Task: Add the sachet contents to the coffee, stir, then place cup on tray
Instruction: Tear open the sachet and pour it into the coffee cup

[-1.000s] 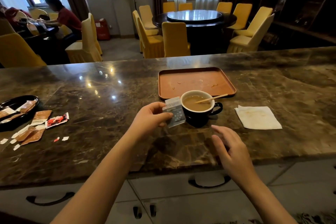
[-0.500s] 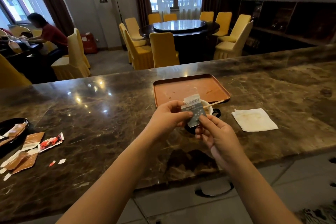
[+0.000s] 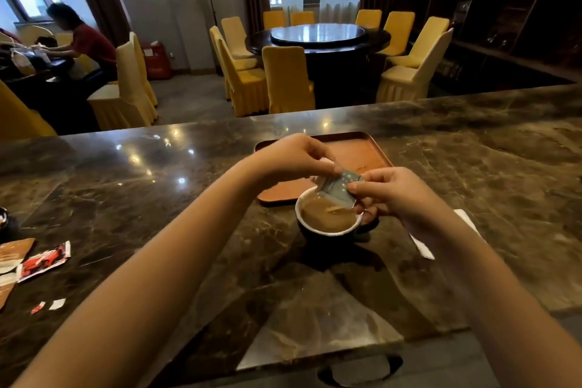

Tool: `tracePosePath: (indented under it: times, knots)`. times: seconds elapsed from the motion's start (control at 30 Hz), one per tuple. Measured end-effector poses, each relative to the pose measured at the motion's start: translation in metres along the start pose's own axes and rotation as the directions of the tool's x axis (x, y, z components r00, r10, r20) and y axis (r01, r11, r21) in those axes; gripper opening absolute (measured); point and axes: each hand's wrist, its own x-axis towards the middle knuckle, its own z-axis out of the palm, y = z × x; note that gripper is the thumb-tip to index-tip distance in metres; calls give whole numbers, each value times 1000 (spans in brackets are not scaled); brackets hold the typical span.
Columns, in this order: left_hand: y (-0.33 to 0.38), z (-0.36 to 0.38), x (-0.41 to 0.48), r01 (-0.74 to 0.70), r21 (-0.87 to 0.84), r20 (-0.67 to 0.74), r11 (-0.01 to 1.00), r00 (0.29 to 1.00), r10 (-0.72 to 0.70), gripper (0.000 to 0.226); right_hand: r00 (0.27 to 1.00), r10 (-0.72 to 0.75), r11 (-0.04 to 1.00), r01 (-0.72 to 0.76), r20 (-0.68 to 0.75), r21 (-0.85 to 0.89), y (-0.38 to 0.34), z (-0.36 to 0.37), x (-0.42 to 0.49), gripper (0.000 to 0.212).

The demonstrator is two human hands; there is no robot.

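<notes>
A dark cup [image 3: 327, 235] with a white rim holds milky coffee and stands on the marble counter, just in front of an orange-brown tray [image 3: 362, 151]. Both hands hold a small grey-blue sachet [image 3: 338, 187] tilted right over the cup's far rim. My left hand [image 3: 293, 157] pinches its upper left end. My right hand [image 3: 393, 195] grips its right side and hides the cup's handle. A stir stick lies faintly visible in the coffee.
A white napkin [image 3: 423, 249] lies right of the cup, partly under my right arm. Torn sachets and scraps [image 3: 44, 260] lie at the counter's left edge. Beyond the counter are yellow chairs, a round table and a seated person.
My right hand came up from the counter and took hold of the sachet. Both hands then carried it over the cup and tilted it. The camera moved closer.
</notes>
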Motion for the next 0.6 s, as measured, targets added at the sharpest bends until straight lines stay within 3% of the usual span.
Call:
tracePosePath:
  times: [0.23,0.6]
  knots:
    - [-9,-5,32,74,-25,1,997,997,-74,14,994,-92,982,100,58,-162,-5,-26,43,13]
    - [-35,18,41,148,-75,-99,986,983,-155,23,979,-176,965,192,105,-177,19,-29,74,14]
